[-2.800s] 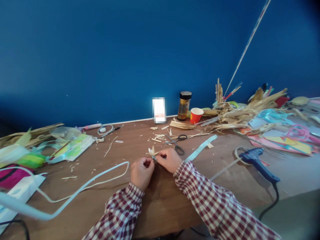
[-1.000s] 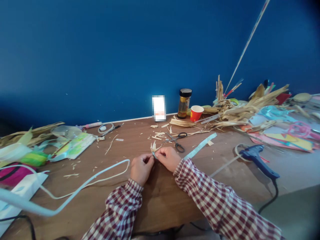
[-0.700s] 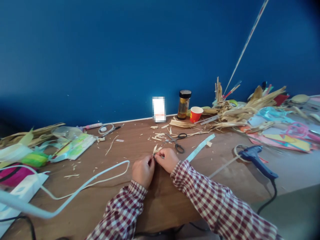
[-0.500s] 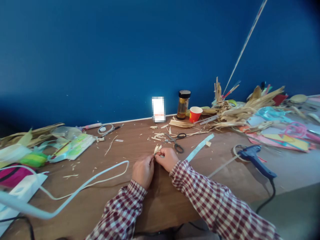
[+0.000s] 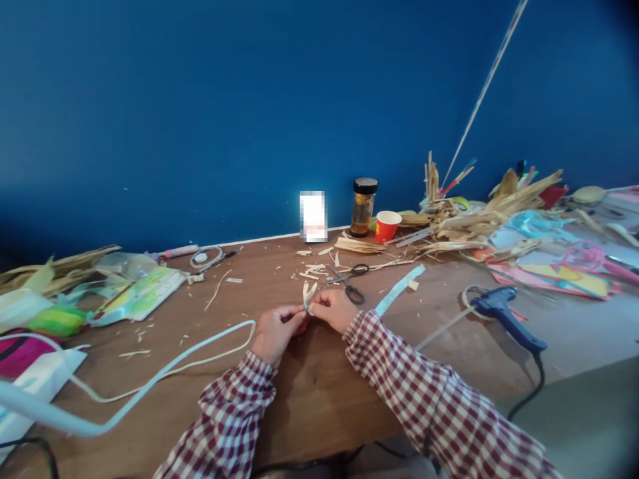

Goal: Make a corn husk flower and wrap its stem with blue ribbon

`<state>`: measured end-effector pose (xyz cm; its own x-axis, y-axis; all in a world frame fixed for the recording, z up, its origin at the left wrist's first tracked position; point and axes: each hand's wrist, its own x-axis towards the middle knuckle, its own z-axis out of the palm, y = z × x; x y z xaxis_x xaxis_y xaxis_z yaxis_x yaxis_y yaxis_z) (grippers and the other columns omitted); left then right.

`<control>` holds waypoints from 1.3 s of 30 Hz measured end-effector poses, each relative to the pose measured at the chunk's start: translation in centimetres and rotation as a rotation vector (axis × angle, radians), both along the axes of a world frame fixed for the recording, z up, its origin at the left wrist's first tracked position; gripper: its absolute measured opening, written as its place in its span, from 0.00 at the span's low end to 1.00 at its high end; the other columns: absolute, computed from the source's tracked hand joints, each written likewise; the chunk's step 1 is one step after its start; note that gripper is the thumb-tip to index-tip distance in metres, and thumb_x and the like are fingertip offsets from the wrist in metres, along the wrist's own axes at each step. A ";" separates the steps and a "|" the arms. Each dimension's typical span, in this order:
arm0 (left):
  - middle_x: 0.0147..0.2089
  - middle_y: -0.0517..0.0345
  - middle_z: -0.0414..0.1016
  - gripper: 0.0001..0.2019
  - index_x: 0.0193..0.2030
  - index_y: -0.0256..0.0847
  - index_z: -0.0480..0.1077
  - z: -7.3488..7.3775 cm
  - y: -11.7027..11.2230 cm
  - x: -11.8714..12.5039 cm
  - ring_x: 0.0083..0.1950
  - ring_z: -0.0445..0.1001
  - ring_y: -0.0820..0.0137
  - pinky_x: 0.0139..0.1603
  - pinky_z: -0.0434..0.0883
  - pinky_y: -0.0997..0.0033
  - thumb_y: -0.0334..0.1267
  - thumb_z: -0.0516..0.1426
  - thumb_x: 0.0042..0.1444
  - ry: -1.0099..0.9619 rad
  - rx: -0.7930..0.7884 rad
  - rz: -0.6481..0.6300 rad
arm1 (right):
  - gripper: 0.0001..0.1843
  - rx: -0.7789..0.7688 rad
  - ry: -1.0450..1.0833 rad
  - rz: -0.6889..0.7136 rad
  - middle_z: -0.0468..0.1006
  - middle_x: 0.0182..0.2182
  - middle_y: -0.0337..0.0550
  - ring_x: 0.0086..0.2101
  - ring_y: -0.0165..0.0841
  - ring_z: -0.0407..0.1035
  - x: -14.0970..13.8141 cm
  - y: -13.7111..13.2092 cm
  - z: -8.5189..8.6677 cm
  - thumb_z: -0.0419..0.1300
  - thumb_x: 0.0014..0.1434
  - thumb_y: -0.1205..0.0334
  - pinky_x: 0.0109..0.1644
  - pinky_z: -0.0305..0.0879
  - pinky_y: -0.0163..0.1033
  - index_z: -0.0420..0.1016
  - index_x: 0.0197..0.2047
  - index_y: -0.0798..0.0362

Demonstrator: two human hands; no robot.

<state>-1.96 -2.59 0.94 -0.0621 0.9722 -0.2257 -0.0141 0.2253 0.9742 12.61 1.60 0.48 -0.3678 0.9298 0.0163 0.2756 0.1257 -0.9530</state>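
Observation:
My left hand (image 5: 273,331) and my right hand (image 5: 335,309) meet over the middle of the brown table (image 5: 319,392). Both pinch a small pale husk piece (image 5: 308,293) with petal-like tips that stick up between the fingertips. Both hands' fingers are closed on its lower end, which is hidden. Black-handled scissors (image 5: 350,282) lie just behind my right hand. A light blue strip (image 5: 400,290) lies to the right of that hand.
A blue glue gun (image 5: 504,317) with its black cord lies at the right. A jar (image 5: 363,207) and a red paper cup (image 5: 386,226) stand by the blue wall. Dry husks (image 5: 474,223) pile at back right; coloured packets (image 5: 134,296) at left. A pale cord (image 5: 190,352) loops at left.
My hands have stayed together on the husk piece, turning it slightly; its tips now point up and left. My left hand has shifted a little to the left.

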 end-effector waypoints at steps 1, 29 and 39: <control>0.26 0.57 0.77 0.15 0.33 0.35 0.75 0.0 0.0 0.1 0.26 0.73 0.72 0.33 0.72 0.70 0.41 0.63 0.37 -0.035 -0.016 0.014 | 0.10 0.004 -0.005 0.000 0.62 0.15 0.32 0.19 0.23 0.52 0.0 0.0 0.1 0.56 0.48 0.60 0.22 0.49 0.28 0.71 0.22 0.58; 0.25 0.56 0.77 0.15 0.35 0.35 0.76 -0.5 -0.1 0.0 0.25 0.72 0.71 0.28 0.69 0.74 0.43 0.61 0.42 0.136 0.090 0.029 | 0.12 0.166 -0.186 -0.109 0.72 0.20 0.39 0.24 0.27 0.62 -0.7 -0.6 0.5 0.56 0.50 0.58 0.28 0.55 0.31 0.74 0.24 0.57; 0.27 0.57 0.77 0.17 0.34 0.35 0.75 -0.1 -0.4 -0.1 0.27 0.73 0.75 0.31 0.72 0.76 0.39 0.66 0.35 -0.128 -0.026 -0.004 | 0.11 0.142 -0.128 0.003 0.67 0.18 0.36 0.23 0.25 0.59 0.2 -0.2 0.6 0.57 0.50 0.58 0.26 0.53 0.29 0.72 0.23 0.58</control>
